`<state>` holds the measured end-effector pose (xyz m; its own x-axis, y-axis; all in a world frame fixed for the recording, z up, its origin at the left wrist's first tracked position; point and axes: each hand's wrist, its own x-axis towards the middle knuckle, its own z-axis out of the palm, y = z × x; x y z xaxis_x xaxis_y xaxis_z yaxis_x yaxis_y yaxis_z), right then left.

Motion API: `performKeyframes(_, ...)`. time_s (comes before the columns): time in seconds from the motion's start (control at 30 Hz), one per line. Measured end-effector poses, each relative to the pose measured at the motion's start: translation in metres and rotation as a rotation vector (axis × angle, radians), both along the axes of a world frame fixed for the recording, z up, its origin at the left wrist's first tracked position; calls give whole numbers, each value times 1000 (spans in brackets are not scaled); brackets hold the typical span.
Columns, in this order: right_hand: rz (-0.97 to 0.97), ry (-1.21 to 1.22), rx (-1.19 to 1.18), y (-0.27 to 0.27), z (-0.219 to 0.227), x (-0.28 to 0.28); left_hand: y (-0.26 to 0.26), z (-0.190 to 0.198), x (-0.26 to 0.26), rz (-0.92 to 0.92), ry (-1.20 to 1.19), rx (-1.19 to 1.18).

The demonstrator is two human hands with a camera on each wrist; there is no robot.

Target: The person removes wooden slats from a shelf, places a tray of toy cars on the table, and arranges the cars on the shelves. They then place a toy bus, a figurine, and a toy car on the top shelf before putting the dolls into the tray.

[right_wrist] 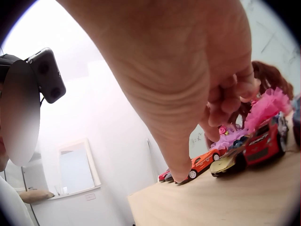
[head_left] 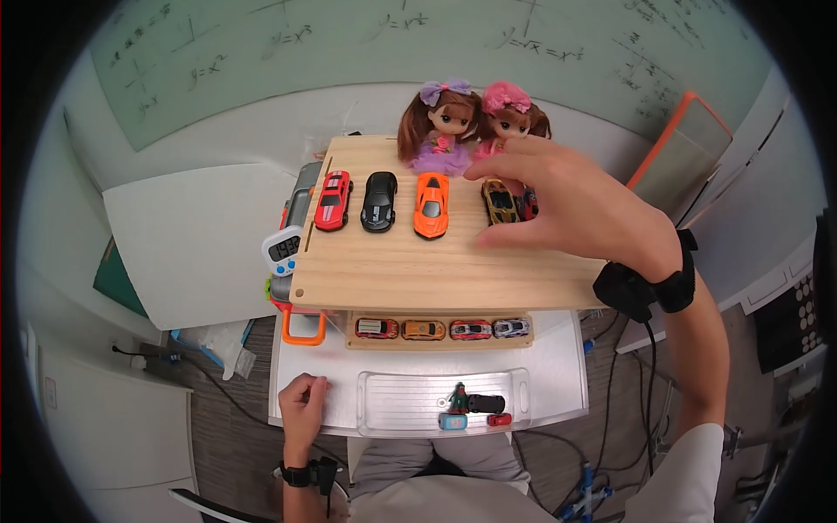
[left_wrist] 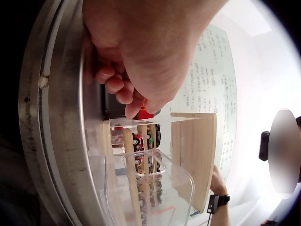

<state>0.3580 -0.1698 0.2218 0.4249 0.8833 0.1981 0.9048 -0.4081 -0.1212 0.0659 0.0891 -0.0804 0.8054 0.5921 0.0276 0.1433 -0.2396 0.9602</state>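
My right hand reaches over the right part of the wooden board, thumb and fingers spread apart. A gold-and-black toy car shows between them, with nothing gripped. Beside it, a red toy car is partly covered by the hand in the head view. Left of the hand, an orange car, a black car and a red car with white stripes stand in a row. Loosely curled, my left hand rests at the front left of the white table, holding nothing.
Two dolls sit behind the cars. Below the board, a wooden rack holds more toy cars. A clear tray with several small toys lies in front. A digital timer and an orange handle are at the left.
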Motion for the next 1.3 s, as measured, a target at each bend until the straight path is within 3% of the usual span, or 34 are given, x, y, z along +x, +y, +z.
performKeyframes(0.4,25,21,6,31,-8,1,-1,2,0,8,6,18)
performKeyframes(1.3,-3,27,-20,36,-12,6,-2,6,1,-9,21,51)
